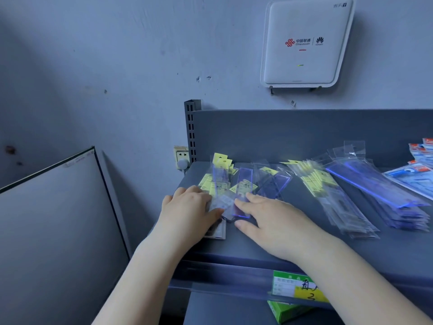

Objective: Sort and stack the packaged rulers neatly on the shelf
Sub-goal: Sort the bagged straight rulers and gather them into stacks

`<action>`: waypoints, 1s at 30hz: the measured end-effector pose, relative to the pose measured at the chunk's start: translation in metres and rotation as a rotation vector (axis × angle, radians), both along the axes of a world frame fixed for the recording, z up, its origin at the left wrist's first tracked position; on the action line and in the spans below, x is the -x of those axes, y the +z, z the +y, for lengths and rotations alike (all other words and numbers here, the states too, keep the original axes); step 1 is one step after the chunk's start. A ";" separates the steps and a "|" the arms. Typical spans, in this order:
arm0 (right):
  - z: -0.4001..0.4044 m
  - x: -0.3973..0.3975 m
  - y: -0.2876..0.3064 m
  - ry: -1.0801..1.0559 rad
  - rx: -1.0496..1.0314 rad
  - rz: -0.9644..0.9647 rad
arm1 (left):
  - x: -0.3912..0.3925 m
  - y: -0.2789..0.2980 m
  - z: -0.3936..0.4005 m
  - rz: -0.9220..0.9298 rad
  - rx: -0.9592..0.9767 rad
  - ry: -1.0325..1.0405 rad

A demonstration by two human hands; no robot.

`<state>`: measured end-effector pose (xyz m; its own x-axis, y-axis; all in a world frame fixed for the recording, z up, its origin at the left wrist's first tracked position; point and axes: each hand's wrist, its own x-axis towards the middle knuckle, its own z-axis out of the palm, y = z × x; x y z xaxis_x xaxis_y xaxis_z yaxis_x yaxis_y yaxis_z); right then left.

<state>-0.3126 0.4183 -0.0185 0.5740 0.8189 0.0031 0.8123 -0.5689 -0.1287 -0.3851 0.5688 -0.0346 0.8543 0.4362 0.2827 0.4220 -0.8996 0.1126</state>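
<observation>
Here our left hand (pixel 189 207) and right hand (pixel 274 224), fingers flat, press the short packaged rulers (pixel 230 198) on the shelf (pixel 269 252) (left end), long axes pointing away from us.

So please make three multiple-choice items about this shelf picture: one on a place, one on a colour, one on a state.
1. Where is the white router?
A. on the wall above the shelf
B. on the shelf
C. on the floor

2. What colour are the labels on the small ruler packs?
A. red
B. yellow
C. black

3. How is the left hand?
A. in a fist
B. raised in the air
C. resting on the packs

Answers: 1 A, it hangs on the wall; 2 B, yellow cards show; 3 C, its fingers lie on them.
</observation>
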 end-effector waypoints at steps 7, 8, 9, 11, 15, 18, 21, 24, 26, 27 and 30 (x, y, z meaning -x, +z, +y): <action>0.009 0.004 -0.001 0.032 0.030 -0.005 | 0.000 0.003 -0.002 -0.142 0.209 0.047; 0.009 0.006 0.001 0.029 0.018 0.009 | 0.001 0.004 -0.002 -0.171 0.261 0.050; 0.010 0.008 0.002 0.022 -0.007 0.035 | 0.001 0.005 -0.002 -0.197 0.311 0.042; 0.014 0.010 0.005 0.011 -0.093 0.077 | 0.002 0.007 -0.003 -0.246 0.399 0.011; 0.020 0.004 0.007 -0.020 -0.371 0.039 | 0.008 0.009 -0.002 -0.457 0.608 -0.064; 0.024 0.001 0.009 -0.053 -0.660 -0.017 | 0.010 0.010 -0.008 -0.605 0.809 -0.129; 0.030 0.000 0.013 -0.078 -0.945 0.094 | 0.009 0.009 -0.011 -0.682 0.930 -0.160; 0.029 -0.005 0.014 -0.127 -1.050 0.192 | 0.010 0.009 -0.008 -0.748 1.053 -0.145; 0.025 -0.007 0.013 -0.154 -1.074 0.280 | 0.012 0.010 -0.009 -0.789 1.145 -0.160; 0.023 -0.007 0.012 -0.155 -1.099 0.334 | 0.012 0.012 -0.010 -0.800 1.183 -0.175; 0.016 -0.007 0.012 -0.132 -1.225 0.508 | 0.011 0.015 -0.018 -0.843 1.326 -0.239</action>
